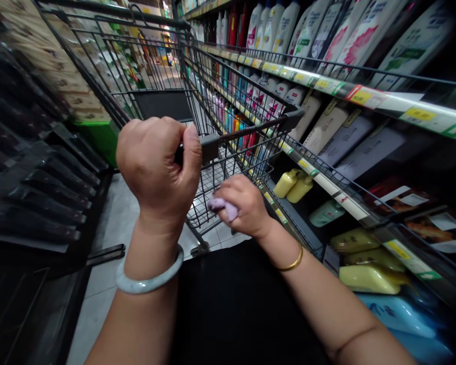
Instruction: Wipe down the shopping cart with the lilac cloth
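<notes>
My left hand (pixel 157 165), with a pale bangle at the wrist, is closed around the handle (pixel 209 148) of a dark wire shopping cart (pixel 243 133). Lower and to the right, my right hand (pixel 245 203) is closed on a crumpled lilac cloth (pixel 223 207), part of which sticks out between the fingers. A thin gold bracelet sits on that wrist. The cart stands in front of me, with its black panel (pixel 162 105) across the far part. The palm side of both hands is hidden.
Shelves (pixel 349 205) of shampoo bottles run close along the right. Yellow bottles (pixel 370 278) lie on the lowest shelf. Dark packaged goods (pixel 41 203) hang on the left, near a green box (pixel 97 142). Grey tiled floor (pixel 117 218) shows beside the cart, and the aisle leads ahead.
</notes>
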